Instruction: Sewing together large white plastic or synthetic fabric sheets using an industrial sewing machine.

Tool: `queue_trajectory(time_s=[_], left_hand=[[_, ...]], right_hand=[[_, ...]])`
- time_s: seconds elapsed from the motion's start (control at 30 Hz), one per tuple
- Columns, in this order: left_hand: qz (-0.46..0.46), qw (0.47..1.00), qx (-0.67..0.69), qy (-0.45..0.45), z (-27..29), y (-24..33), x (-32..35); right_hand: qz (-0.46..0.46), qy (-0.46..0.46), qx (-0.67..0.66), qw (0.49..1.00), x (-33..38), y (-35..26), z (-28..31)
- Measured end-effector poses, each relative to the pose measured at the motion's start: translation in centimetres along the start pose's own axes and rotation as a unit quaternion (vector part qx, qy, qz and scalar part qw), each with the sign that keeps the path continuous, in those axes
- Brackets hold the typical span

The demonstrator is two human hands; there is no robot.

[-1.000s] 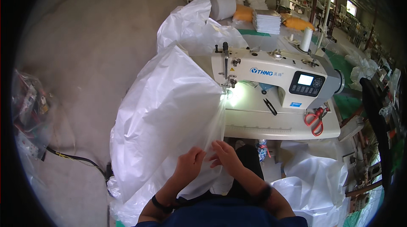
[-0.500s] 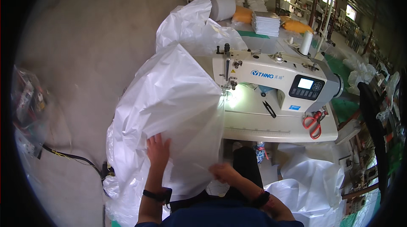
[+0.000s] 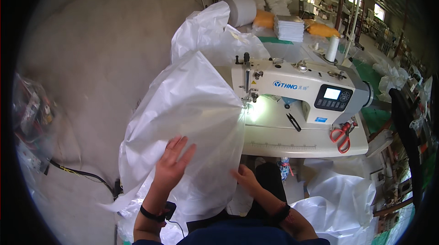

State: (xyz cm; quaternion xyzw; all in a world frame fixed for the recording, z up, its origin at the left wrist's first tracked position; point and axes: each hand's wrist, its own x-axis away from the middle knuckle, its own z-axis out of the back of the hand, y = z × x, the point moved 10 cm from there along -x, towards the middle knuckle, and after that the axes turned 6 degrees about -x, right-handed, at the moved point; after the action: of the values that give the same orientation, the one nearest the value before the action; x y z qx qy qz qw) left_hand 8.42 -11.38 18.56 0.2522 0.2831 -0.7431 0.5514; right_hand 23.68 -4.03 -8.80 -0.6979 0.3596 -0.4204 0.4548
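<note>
Presently, the left hand point(image 3: 173, 161) is laid flat with fingers spread on the white plastic sheet point(image 3: 192, 121), grasping nothing, while the sheet's lower edge is pinched by the right hand point(image 3: 247, 178). The sheet is draped from the needle of the white sewing machine point(image 3: 302, 87) down past the table point(image 3: 302, 142), where red-handled scissors point(image 3: 340, 135) lie.
</note>
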Motion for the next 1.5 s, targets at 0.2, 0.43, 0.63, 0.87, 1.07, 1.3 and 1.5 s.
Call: queue_trajectory(time_s=[0.2,0.43,0.63,0.87,1.07,1.3,1.5], left_hand=[[-0.012,0.967,-0.255,0.022,-1.7,-2.7,-3.7],[-0.056,0.992,-0.037,-0.103,-4.9,-2.9,-5.1],[-0.039,0.910,0.195,-0.364,-13.0,8.2,5.8],[0.062,0.899,0.200,-0.385,-16.2,9.1,9.4],[0.139,0.862,0.281,-0.400,-18.5,7.2,9.6],[0.101,0.927,0.225,-0.282,-13.0,9.6,7.9],[0.036,0.916,0.232,-0.325,-12.5,11.9,5.5]], right_hand=[[-0.039,-0.049,-0.138,0.988,0.4,1.7,-3.1],[-0.048,-0.038,-0.127,0.990,1.0,0.5,-2.8],[-0.019,-0.052,-0.060,0.997,1.9,0.1,-3.6],[0.067,-0.060,0.231,0.969,5.4,-1.1,-2.6],[0.094,-0.139,0.335,0.927,6.5,-4.1,-3.5],[0.202,0.151,0.428,0.868,-5.1,-16.7,3.8],[0.099,0.233,0.529,0.810,-15.6,-16.6,5.1]])
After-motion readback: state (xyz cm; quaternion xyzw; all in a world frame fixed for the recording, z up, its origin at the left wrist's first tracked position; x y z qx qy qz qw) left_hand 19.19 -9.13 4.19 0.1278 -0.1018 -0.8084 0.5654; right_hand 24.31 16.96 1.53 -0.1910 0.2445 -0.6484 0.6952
